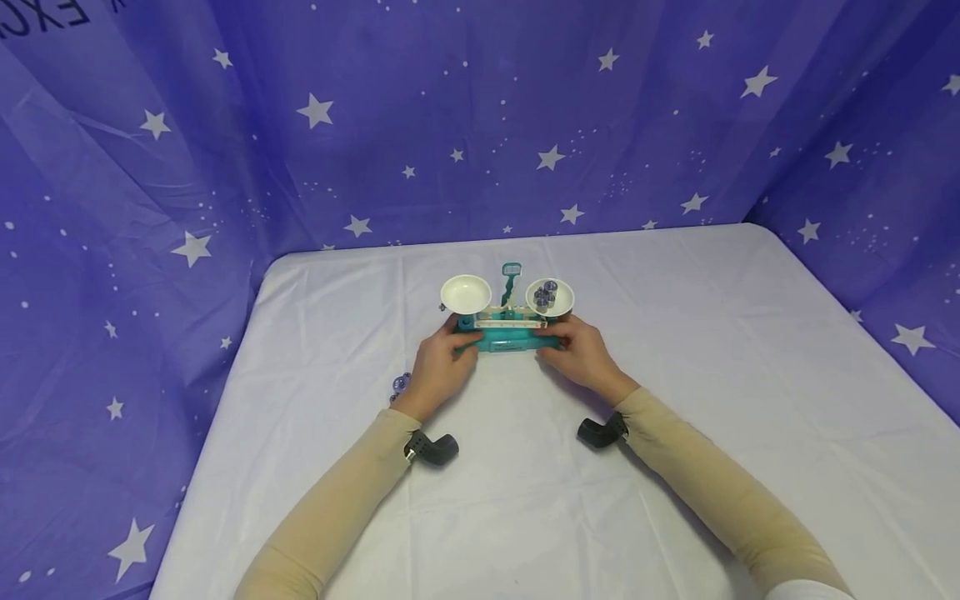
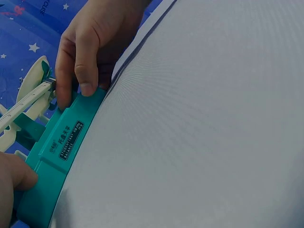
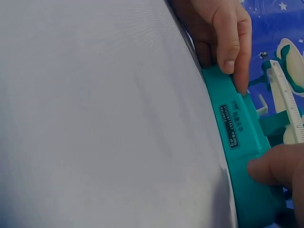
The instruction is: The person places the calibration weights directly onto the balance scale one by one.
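A green tray balance (image 1: 508, 343) with a white ruled beam (image 1: 512, 324) and a pointer rising at its middle stands on the table in the head view. My left hand (image 1: 437, 372) grips the left end of its base, the thumb on the front face. At the other end my right hand (image 1: 583, 357) holds the base in the same way. In the left wrist view the left thumb (image 2: 21, 173) lies on the green base. The left pan (image 1: 466, 293) shows bare white; several purple-grey weights (image 1: 543, 297) sit in the right pan (image 1: 565, 305).
More small purple weights (image 1: 401, 383) lie on the white-covered table (image 1: 517, 500), left of my left wrist and partly hidden by it. A blue curtain (image 1: 480, 108) with white stars hangs behind the table and along both sides.
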Action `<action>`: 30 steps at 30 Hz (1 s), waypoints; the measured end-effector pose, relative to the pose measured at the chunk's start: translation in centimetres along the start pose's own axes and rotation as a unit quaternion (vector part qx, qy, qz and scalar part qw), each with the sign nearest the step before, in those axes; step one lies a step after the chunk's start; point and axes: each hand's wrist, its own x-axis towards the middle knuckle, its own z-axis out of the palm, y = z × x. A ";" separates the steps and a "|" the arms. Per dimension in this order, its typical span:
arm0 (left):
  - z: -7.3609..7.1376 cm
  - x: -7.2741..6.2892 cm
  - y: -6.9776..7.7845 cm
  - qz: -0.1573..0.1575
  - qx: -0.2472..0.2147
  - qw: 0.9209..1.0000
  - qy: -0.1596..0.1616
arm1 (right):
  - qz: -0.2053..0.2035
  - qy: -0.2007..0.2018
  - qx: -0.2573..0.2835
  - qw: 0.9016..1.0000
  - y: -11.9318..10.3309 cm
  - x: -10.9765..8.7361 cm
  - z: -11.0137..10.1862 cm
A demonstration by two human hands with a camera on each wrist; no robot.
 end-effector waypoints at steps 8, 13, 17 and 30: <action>0.0 0.2 0.1 0.006 0.003 1.000 0.006 | 0.017 0.022 0.007 1.000 0.3 0.3 0.6; 0.1 0.1 0.1 0.004 0.007 1.000 0.001 | 0.037 0.026 0.022 0.999 0.6 0.4 0.9; -0.1 -0.1 0.1 0.006 0.006 1.000 0.008 | 0.039 0.028 0.032 0.998 0.7 0.5 1.1; -0.2 -0.2 0.2 -0.002 0.004 1.000 -0.004 | 0.035 0.030 0.024 0.999 0.6 0.3 1.1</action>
